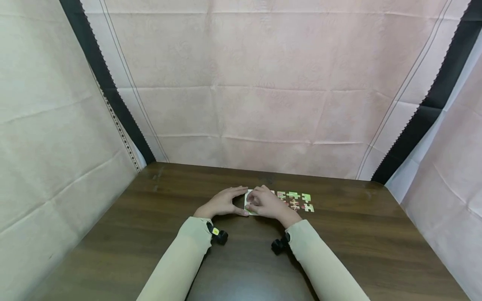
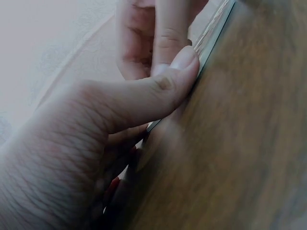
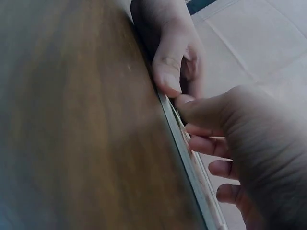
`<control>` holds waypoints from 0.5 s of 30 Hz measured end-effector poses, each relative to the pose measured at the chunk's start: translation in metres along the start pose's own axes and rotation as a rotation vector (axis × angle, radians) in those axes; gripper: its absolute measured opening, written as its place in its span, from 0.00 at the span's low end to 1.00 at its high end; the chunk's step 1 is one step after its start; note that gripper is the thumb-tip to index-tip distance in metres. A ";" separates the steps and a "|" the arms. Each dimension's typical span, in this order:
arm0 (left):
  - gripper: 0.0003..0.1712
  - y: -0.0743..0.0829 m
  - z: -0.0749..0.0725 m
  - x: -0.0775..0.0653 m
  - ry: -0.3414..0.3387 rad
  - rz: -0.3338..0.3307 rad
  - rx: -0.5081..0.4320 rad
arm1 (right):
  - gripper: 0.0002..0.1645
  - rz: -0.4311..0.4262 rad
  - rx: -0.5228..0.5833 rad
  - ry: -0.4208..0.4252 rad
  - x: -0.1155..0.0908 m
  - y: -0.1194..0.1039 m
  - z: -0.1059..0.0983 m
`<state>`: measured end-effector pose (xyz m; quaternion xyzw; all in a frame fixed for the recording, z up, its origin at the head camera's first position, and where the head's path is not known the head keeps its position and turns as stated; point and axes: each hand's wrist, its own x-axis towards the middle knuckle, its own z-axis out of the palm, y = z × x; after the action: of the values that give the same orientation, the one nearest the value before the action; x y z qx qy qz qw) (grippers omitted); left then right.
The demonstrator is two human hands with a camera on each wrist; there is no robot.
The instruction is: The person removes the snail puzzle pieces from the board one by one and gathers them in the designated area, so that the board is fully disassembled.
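Note:
A thin puzzle board (image 1: 246, 201) with a pale border lies flat on the table, mostly covered by the hands in the head view. My left hand (image 1: 224, 201) curves around its left side, fingers toward the far edge and thumb at the near left corner. Over the board, my right hand (image 1: 269, 203) has its fingers bent, and the thumb (image 3: 194, 109) comes down at the board's edge close to the left thumb (image 2: 184, 60). Whether the right fingertips pinch a piece I cannot tell. The board's edge (image 3: 184, 155) runs below the right fingers.
Right of the board lie several loose jigsaw pieces, among them a green one (image 1: 293, 195), another at the far right (image 1: 306, 197) and a red-brown one (image 1: 294, 204). The brown wooden table (image 1: 241, 267) is bordered by pale cloth walls (image 1: 263, 104) at the back and sides.

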<state>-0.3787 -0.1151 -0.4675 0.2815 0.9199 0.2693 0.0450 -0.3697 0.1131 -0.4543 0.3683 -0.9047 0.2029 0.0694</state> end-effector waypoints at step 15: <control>0.60 0.000 0.000 0.001 0.005 0.007 0.005 | 0.13 0.033 -0.003 -0.017 -0.001 0.003 0.004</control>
<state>-0.3797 -0.1147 -0.4677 0.2843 0.9196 0.2679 0.0409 -0.3706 0.1139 -0.4593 0.3548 -0.9115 0.1996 0.0588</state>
